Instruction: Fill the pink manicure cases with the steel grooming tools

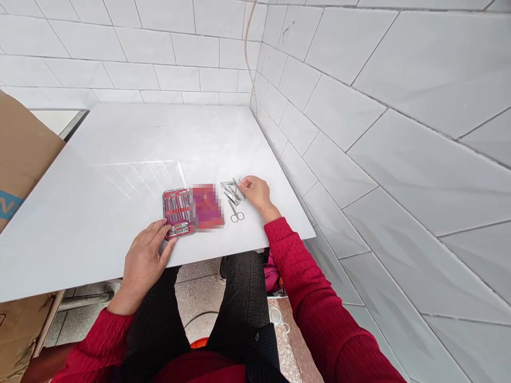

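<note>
An open manicure case (164,201) lies on the white table, with several slim metal tools under a red strap and a nail clipper (178,230) at its near end. My left hand (146,258) grips the case's near left corner, fingers on its side and thumb at the front edge. Right of the case, small scissors (237,216) and a loose nail clipper (231,198) lie among other metal tools. My right hand (256,191) pinches a thin metal tool (238,187) at this pile; its exact kind is unclear. A pixelated red and purple patch (207,207) covers the area beside the case.
The white table (120,133) meets a tiled wall (339,133) close on my right and another at the back. A cardboard box (27,143) stands at the left. A thin cable (246,42) hangs in the back corner. My legs are under the table's front edge.
</note>
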